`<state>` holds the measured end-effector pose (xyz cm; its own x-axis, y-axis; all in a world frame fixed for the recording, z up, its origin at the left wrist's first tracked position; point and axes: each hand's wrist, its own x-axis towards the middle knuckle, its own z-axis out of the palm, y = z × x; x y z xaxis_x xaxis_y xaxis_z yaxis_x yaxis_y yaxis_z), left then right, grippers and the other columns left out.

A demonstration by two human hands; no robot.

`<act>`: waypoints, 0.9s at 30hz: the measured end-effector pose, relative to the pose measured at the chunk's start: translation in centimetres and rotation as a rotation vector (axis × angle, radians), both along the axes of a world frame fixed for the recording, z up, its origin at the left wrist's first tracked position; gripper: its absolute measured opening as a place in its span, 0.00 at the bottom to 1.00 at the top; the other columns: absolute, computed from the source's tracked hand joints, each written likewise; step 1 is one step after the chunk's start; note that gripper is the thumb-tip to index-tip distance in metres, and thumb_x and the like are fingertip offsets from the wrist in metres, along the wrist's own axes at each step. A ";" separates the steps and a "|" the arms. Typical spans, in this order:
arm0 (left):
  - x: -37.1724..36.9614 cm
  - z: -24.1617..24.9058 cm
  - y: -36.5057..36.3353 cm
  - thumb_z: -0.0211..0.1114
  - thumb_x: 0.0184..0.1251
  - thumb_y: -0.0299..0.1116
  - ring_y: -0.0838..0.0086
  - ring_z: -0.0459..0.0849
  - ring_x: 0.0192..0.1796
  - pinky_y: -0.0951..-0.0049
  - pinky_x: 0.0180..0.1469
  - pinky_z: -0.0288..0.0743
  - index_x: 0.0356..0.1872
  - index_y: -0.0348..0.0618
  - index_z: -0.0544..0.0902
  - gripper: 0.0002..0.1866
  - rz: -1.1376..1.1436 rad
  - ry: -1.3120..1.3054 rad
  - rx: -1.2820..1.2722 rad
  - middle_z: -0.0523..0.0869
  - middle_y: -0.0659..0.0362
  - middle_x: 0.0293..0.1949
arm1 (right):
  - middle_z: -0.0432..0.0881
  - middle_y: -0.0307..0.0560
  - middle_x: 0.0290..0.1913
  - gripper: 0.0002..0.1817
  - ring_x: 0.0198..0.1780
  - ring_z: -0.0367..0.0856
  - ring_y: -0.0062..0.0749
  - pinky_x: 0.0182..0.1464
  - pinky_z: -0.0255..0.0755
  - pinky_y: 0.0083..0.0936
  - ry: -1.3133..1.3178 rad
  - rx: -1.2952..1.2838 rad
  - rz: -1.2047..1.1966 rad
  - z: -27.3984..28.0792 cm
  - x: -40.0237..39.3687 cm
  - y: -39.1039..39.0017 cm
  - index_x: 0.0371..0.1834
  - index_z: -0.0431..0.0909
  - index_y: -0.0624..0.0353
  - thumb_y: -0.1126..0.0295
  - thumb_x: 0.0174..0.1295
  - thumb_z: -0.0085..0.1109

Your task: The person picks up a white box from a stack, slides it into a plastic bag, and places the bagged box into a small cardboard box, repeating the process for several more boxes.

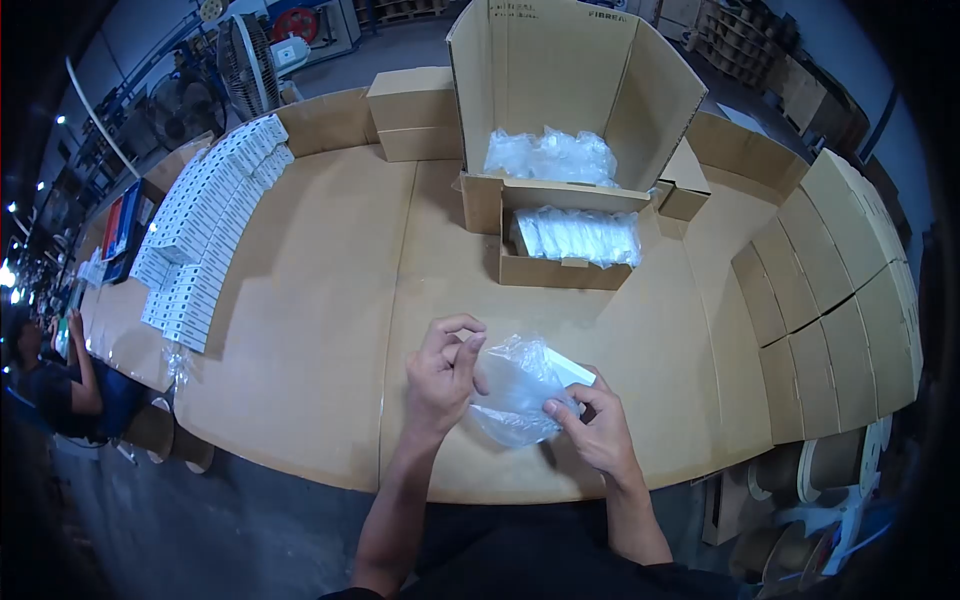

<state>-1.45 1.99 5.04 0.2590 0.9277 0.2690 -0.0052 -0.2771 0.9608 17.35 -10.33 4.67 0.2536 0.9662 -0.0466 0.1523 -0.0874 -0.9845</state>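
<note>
A clear plastic bag (pixel 515 410) is up in front of me over the table, with a small white box (pixel 568 368) showing at its upper right. My right hand (pixel 598 430) grips the bag and box at the right side, thumb on top and fingers behind. At the bag's left edge is my left hand (pixel 440 375), its index finger and thumb curled but apart. One of its fingertips touches the plastic. Beyond the hands stands an open cardboard box (pixel 565 272) holding a row of bagged items (pixel 580 236).
Behind it, a tall open carton (pixel 565 75) contains clear plastic bags (pixel 550 157). Stacked small white boxes (pixel 215 225) line the table's left side. Brown cartons (pixel 835 300) are stacked along the right edge. A person (pixel 65 375) sits at far left.
</note>
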 end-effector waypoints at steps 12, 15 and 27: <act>0.6 -4.7 -3.1 0.82 0.60 0.32 0.68 0.78 0.67 0.64 0.69 0.74 0.71 0.35 0.65 0.42 -0.257 -0.376 -0.271 0.80 0.49 0.62 | 0.74 0.49 0.62 0.04 0.53 0.79 0.28 0.50 0.75 0.20 0.060 0.291 -0.246 -2.8 -2.0 1.8 0.40 0.86 0.68 0.80 0.65 0.71; 0.4 -4.0 -3.2 0.83 0.58 0.27 0.70 0.82 0.61 0.67 0.64 0.78 0.66 0.33 0.72 0.36 -0.228 -0.234 -0.295 0.83 0.52 0.59 | 0.74 0.52 0.64 0.07 0.59 0.80 0.33 0.58 0.75 0.23 0.080 0.382 -0.166 -2.4 -2.5 2.0 0.46 0.86 0.68 0.80 0.68 0.66; -2.3 -2.5 -3.5 0.84 0.55 0.32 0.66 0.92 0.48 0.66 0.54 0.85 0.55 0.36 0.80 0.29 -0.160 0.310 0.001 0.92 0.52 0.42 | 0.80 0.50 0.49 0.20 0.50 0.80 0.29 0.59 0.77 0.29 0.360 0.810 -0.140 4.3 1.9 5.3 0.56 0.65 0.61 0.79 0.68 0.67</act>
<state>-3.70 -1.56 2.50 0.4710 0.8682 0.1560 0.2429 -0.2977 0.9232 19.25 -5.07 9.00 0.4735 0.6985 0.5366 -0.1375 0.6604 -0.7382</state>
